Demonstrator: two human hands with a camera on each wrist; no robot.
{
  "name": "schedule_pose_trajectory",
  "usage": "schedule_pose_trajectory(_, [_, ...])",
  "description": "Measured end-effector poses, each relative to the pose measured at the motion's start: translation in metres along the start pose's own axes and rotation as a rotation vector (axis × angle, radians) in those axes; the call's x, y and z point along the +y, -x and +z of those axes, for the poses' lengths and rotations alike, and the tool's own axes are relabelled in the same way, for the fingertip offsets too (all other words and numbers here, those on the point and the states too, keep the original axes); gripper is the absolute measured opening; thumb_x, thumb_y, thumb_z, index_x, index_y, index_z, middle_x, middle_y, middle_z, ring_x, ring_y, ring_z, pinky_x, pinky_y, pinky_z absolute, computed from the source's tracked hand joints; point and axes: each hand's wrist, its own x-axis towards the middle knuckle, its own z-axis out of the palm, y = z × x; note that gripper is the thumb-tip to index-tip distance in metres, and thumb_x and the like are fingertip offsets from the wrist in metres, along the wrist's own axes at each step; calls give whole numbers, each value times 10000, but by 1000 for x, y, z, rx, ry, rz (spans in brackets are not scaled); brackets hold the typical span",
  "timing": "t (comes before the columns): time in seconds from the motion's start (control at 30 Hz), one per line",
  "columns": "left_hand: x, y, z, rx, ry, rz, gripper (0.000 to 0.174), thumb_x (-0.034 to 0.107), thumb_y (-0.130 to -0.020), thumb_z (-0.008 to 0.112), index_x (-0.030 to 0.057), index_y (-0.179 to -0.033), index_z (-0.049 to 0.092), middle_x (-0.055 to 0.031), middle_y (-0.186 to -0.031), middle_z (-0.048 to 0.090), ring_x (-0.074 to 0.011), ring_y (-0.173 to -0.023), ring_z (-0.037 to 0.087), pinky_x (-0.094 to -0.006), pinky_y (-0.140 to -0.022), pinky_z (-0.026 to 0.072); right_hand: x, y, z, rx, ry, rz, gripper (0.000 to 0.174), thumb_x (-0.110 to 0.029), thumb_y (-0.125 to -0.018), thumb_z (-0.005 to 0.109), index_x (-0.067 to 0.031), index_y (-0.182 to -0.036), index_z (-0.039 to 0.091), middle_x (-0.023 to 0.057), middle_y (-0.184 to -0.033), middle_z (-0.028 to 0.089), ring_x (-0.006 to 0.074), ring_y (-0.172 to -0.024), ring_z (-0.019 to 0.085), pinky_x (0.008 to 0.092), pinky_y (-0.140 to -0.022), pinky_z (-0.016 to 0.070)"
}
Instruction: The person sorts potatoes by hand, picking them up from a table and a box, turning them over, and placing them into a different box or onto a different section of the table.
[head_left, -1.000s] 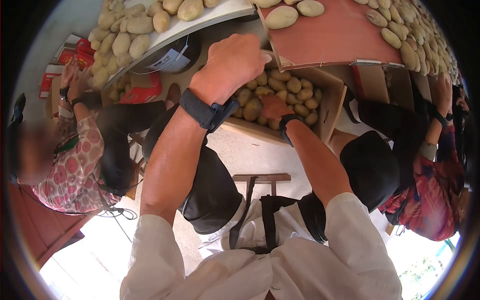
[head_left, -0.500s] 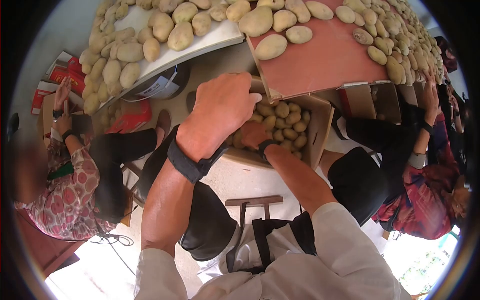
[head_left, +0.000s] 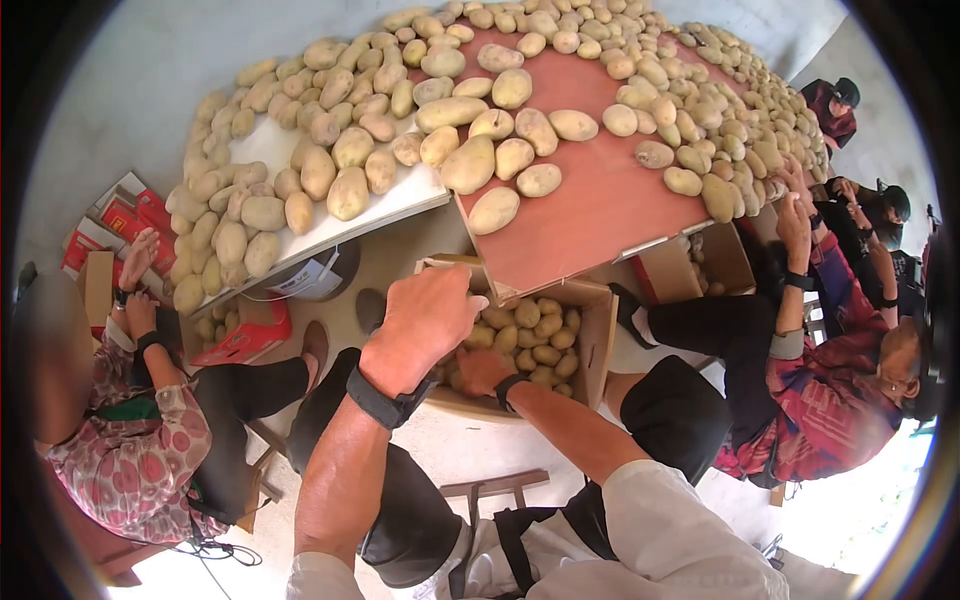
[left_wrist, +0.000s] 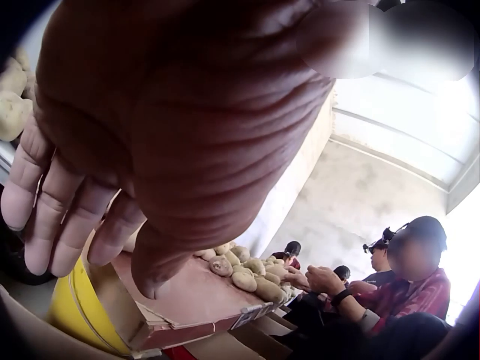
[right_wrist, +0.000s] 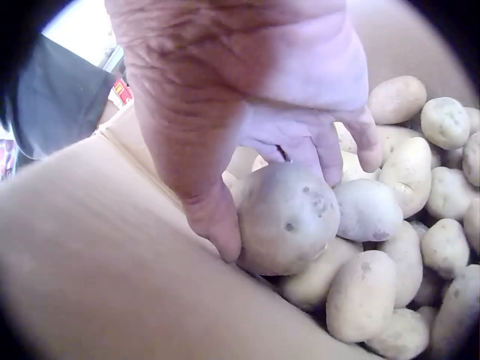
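Observation:
A cardboard box point(head_left: 597, 345) full of potatoes point(head_left: 546, 354) stands on the floor between the knees. Down inside it, at the near left, the right hand point(head_left: 484, 371) has its thumb and fingers round a large potato point(right_wrist: 289, 217), seen in the right wrist view; smaller potatoes point(right_wrist: 361, 295) lie beside it. Above the box's left end hangs the left hand point(head_left: 422, 325), holding nothing. The left wrist view shows that hand point(left_wrist: 165, 142) with its fingers loosely extended and spread a little.
Heaped potatoes point(head_left: 350, 193) cover much of a white tabletop point(head_left: 400, 196) and a red board point(head_left: 610, 215) whose corner overhangs the box. A bucket point(head_left: 335, 272) stands under the white top. Seated people point(head_left: 120, 440) are at left and right point(head_left: 820, 390).
The head view has shifted, showing more of the tabletops. The right hand has moved towards the box's near left side. The left hand stays above the box's left part.

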Motion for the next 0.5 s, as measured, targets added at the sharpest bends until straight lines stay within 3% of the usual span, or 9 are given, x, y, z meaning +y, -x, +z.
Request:
schedule_pose_trajectory(0.27, [1,-10,-9,-45,15,-41,353,312,-916,683,-2,-1077,685,-226,-1006,724,-420,-1001,671,-523,-852,517,-4,53,-84,-155,-203,-182,417,-237,-713,712,23,-1038,692,211,-962,726,388,-913,701,455,-732,545])
schedule_pose_trajectory(0.37, [-1,-12,-9,-51,24,-43,336,305,-913,688,10,-1075,691,-222,-1006,725,-412,-1004,675,-518,-859,519,-9,69,-117,-304,-142,-170,365,-222,-692,701,14,-972,704,205,-958,717,386,-892,693,464,-741,541])
schedule_pose_trajectory(0.5, [0,-17,-7,-43,23,-50,348,318,-916,689,23,-1099,697,-219,-1037,726,-402,-1030,675,-509,-884,523,-16,102,-159,-209,-10,-186,356,-265,-706,718,-1,-944,698,197,-963,709,364,-928,678,434,-786,526])
